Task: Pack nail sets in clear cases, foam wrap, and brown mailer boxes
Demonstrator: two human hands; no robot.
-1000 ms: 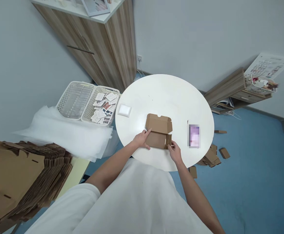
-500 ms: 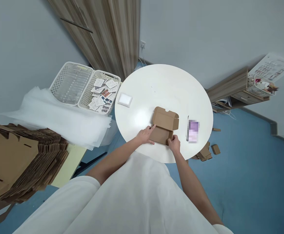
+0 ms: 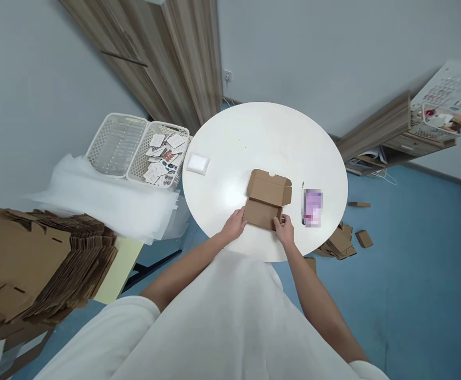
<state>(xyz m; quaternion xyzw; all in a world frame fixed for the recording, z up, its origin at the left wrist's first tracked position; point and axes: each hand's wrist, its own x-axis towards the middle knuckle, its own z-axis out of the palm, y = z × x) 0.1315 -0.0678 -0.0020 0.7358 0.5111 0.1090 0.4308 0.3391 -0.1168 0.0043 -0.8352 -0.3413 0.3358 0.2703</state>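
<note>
Table: round white top (image 3: 262,132), seen from above, front edge close to the body
Middle of table: small brown cardboard box (image 3: 268,198), base flat on the top near the front edge, lid flap open and leaning away
Left of table: white square pad (image 3: 198,163), lying flat close to the rim, well apart from the box
Right of table: blurred purple rectangle (image 3: 313,207), lying flat just beside the box
Ground: blue floor (image 3: 412,264), brown cardboard scraps (image 3: 339,244) scattered below the table's right edge
</note>
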